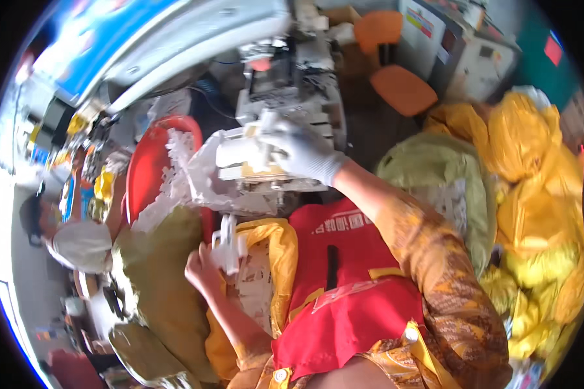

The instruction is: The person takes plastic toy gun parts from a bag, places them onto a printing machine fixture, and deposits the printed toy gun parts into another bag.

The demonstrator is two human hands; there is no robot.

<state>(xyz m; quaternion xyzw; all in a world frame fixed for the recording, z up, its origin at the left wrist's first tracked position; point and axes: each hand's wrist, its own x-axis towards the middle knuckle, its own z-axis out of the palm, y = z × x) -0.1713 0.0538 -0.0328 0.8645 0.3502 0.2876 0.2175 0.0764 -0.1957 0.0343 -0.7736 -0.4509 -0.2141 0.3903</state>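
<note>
My right hand, in a white glove, is stretched forward and closed on a stack of white plastic pieces resting on the ledge of a white machine. My left hand, bare, is lower down at my lap and grips a single white plastic part by its lower end. Just right of that hand an open yellow sack shows more white parts inside. A red apron covers my front.
A red basin with white plastic scrap stands at the left, olive-green sacks below it. Bulging yellow bags and a pale green sack crowd the right. Orange chairs stand behind the machine. Another person sits at far left.
</note>
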